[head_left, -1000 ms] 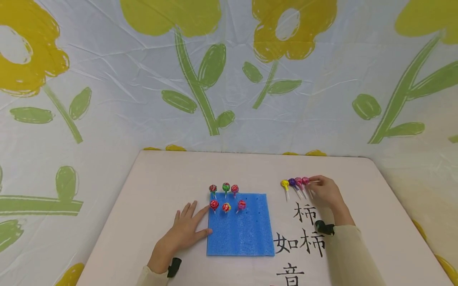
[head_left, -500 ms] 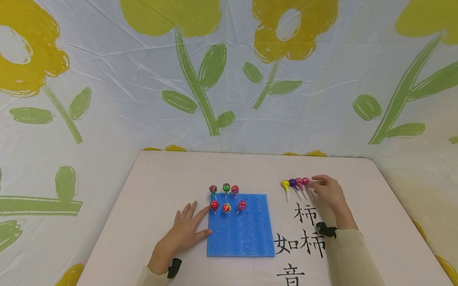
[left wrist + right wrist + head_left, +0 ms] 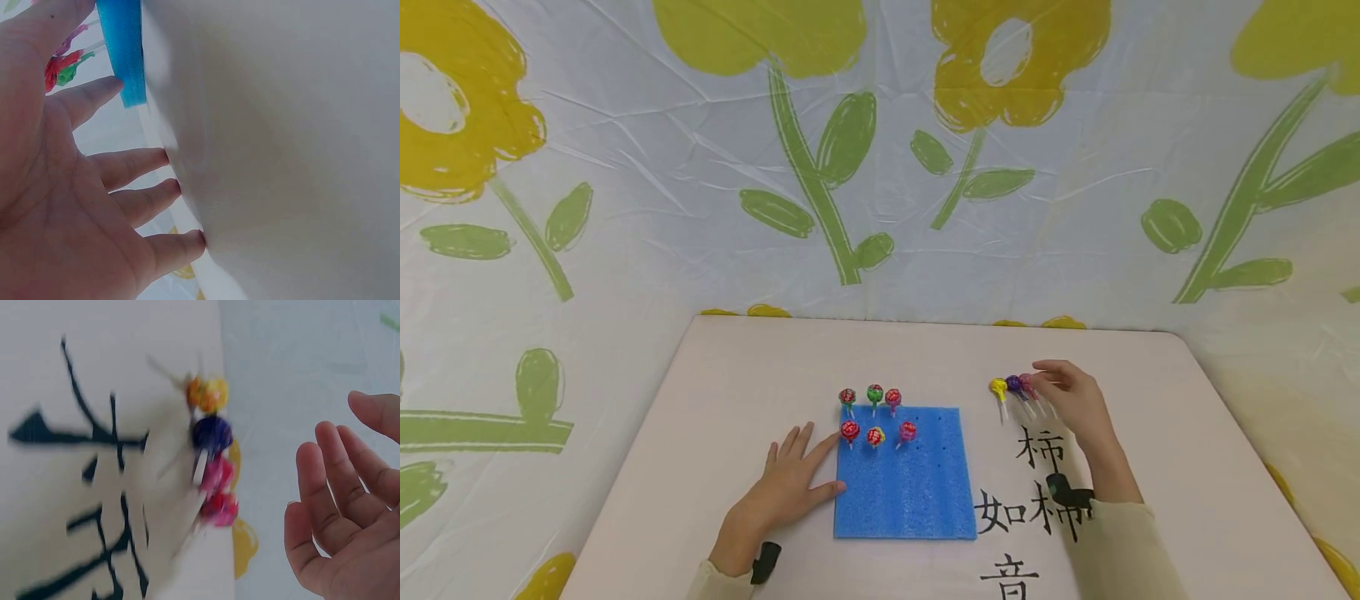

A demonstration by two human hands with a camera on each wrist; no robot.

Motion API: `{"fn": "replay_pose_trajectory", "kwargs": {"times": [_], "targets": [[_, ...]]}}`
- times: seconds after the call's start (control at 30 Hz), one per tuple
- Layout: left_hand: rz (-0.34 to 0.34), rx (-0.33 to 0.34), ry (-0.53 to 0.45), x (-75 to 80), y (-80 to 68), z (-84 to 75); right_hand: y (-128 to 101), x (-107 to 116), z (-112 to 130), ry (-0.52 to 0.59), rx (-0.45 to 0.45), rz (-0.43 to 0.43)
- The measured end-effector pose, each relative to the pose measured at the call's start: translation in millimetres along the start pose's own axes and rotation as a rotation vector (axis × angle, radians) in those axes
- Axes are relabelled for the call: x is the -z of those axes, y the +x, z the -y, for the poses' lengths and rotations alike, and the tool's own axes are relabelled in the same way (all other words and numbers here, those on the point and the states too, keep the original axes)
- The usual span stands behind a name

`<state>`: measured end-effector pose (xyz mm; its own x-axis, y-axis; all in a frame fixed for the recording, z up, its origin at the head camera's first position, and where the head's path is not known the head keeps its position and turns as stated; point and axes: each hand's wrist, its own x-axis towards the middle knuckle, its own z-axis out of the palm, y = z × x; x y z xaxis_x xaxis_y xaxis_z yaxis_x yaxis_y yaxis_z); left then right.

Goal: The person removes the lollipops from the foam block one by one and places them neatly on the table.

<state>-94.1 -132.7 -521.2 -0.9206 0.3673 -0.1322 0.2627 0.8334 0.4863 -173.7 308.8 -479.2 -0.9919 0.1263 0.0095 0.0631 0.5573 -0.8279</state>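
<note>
My left hand point(image 3: 786, 479) lies spread at the left edge of a blue foam board point(image 3: 902, 500). In the left wrist view, two digits touch the foam's side point(image 3: 125, 56) and the other fingertips rest on the table. Several wrapped lollipops stand in the foam in two rows, one of them a green lollipop point(image 3: 875, 392) at the back. My right hand point(image 3: 1075, 404) hovers over a row of loose lollipops, its fingers loosely bent and holding nothing. The right wrist view shows a yellow lollipop point(image 3: 214, 394), a purple lollipop point(image 3: 212, 433) and two pink ones lying side by side.
Small holes point(image 3: 943, 447) dot the right back part of the foam. Black written characters point(image 3: 1041, 447) mark the pale table point(image 3: 760, 358) right of the board. A flower-printed cloth point(image 3: 700, 150) hangs behind and beside the table.
My right hand has moved left and slightly up from the right end of the loose row and now covers the rightmost lollipop. The left hand and the board have stayed still.
</note>
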Motion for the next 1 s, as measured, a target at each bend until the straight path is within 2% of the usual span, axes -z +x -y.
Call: {"fn": "replay_pose_trajectory", "kwargs": {"times": [0.37,0.7,1.0], "targets": [[0.005,0.011,-0.004,-1.4,0.1,-0.8,-15.1,-32.8,28.0,0.165,0.095,0.094],[0.006,0.011,-0.004,-3.0,1.1,2.3,-22.1,-68.5,37.9,0.342,0.079,0.183],[-0.009,0.004,0.007,-6.1,2.1,5.1,-23.0,-89.5,45.5,0.499,0.140,0.315]]}}
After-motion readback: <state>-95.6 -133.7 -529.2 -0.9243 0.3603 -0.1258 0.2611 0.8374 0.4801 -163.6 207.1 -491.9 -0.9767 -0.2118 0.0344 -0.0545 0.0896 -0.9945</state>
